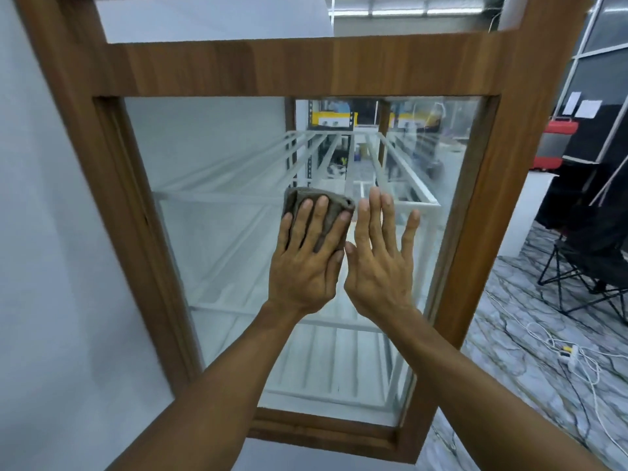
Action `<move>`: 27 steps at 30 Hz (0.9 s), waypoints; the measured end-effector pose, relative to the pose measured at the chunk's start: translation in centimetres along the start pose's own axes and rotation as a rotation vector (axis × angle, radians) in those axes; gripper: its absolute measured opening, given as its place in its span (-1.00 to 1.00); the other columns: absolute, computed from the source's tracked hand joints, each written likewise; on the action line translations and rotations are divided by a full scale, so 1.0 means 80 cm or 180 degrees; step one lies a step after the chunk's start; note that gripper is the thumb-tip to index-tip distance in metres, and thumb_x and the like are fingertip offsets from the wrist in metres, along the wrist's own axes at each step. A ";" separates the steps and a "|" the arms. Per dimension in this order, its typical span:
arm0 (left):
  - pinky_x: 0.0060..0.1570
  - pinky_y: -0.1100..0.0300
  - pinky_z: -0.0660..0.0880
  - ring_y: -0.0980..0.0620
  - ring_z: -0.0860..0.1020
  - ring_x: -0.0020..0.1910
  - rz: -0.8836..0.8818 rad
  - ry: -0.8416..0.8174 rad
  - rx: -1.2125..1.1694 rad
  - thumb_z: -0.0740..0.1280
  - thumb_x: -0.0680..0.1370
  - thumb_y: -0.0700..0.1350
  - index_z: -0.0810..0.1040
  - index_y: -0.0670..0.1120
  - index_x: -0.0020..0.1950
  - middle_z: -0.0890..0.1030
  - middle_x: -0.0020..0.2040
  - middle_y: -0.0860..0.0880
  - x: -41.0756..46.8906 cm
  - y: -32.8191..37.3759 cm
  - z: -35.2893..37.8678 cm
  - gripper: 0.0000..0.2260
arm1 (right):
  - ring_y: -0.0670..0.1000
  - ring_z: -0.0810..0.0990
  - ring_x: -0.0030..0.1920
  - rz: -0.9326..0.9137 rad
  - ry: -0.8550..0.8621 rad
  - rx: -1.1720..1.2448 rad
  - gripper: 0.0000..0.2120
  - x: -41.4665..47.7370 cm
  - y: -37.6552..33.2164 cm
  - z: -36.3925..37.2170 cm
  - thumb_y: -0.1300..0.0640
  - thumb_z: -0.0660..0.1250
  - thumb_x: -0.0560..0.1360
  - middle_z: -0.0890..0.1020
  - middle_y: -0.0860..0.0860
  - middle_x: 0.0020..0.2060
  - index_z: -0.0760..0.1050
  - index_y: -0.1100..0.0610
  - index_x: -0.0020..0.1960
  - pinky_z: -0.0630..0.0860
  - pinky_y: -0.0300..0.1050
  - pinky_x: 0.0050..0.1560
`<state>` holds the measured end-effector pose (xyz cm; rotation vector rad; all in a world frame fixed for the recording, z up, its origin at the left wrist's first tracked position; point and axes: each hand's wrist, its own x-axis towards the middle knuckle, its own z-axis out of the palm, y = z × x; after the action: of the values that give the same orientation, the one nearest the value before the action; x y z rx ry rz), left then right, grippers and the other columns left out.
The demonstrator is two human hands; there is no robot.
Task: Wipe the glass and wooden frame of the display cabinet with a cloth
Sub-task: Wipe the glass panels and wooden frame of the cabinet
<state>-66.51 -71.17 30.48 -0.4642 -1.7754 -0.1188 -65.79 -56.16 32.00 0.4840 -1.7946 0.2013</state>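
The display cabinet fills the head view, its brown wooden frame (238, 68) enclosing a large glass pane (210, 158). White wire shelves show behind the glass. A folded grey-brown cloth (331, 207) lies flat against the middle of the pane. My left hand (307, 256) presses it there with straight, spread fingers. Just to the right of it, my right hand (380, 256) lies flat against the glass with straight fingers and holds nothing. The two hands nearly touch at the thumbs.
A white wall (51, 266) runs along the cabinet's left side. To the right, on the marbled floor, stand a black folding chair (588, 266) and a red cart (557, 144). White cables and a power strip (571, 355) lie there too.
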 end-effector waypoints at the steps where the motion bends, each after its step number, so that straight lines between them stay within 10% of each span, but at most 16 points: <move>1: 0.63 -0.15 -0.01 -0.11 -0.04 0.68 -0.0017 -0.0010 0.0012 0.06 0.72 0.01 0.10 -0.03 0.66 0.08 0.66 -0.09 -0.006 -0.014 -0.003 -0.50 | 0.09 -0.19 0.65 0.0017 -0.0015 -0.0007 -0.41 0.001 -0.010 0.006 0.08 0.02 0.69 -0.03 0.17 0.62 -0.13 0.23 0.62 -0.23 0.29 0.61; 20: 0.61 -0.22 -0.02 -0.23 -0.04 0.67 -0.1410 0.0214 -0.0159 -0.01 0.72 0.01 -0.08 -0.03 0.70 0.01 0.66 -0.23 -0.125 -0.168 -0.037 -0.45 | 0.14 -0.20 0.64 -0.0117 0.0209 -0.0213 -0.43 0.019 -0.192 0.118 0.15 0.16 0.66 0.14 0.23 0.59 0.11 0.25 0.62 -0.21 0.34 0.59; 25: 0.63 -0.15 -0.08 -0.12 -0.08 0.68 -0.0061 -0.0051 -0.0003 0.06 0.70 0.04 -0.07 0.02 0.70 -0.14 0.70 -0.05 -0.129 -0.182 -0.036 -0.41 | 0.17 -0.05 0.64 -0.0185 0.0317 -0.0105 -0.45 0.016 -0.190 0.117 0.18 0.21 0.64 0.18 0.21 0.58 0.20 0.22 0.60 -0.13 0.35 0.59; 27: 0.63 -0.16 -0.05 -0.14 -0.07 0.68 -0.0480 0.0078 0.0042 0.03 0.72 0.04 -0.06 0.01 0.70 -0.11 0.70 -0.11 -0.124 -0.201 -0.044 -0.44 | 0.20 0.05 0.61 -0.0243 0.0302 -0.0094 -0.41 0.014 -0.187 0.115 0.26 0.27 0.57 0.21 0.23 0.57 0.27 0.21 0.58 -0.11 0.36 0.59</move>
<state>-67.45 -89.43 24.60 -0.3178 -1.7849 -0.2176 -67.81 -73.38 28.82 0.5127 -1.6812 0.1424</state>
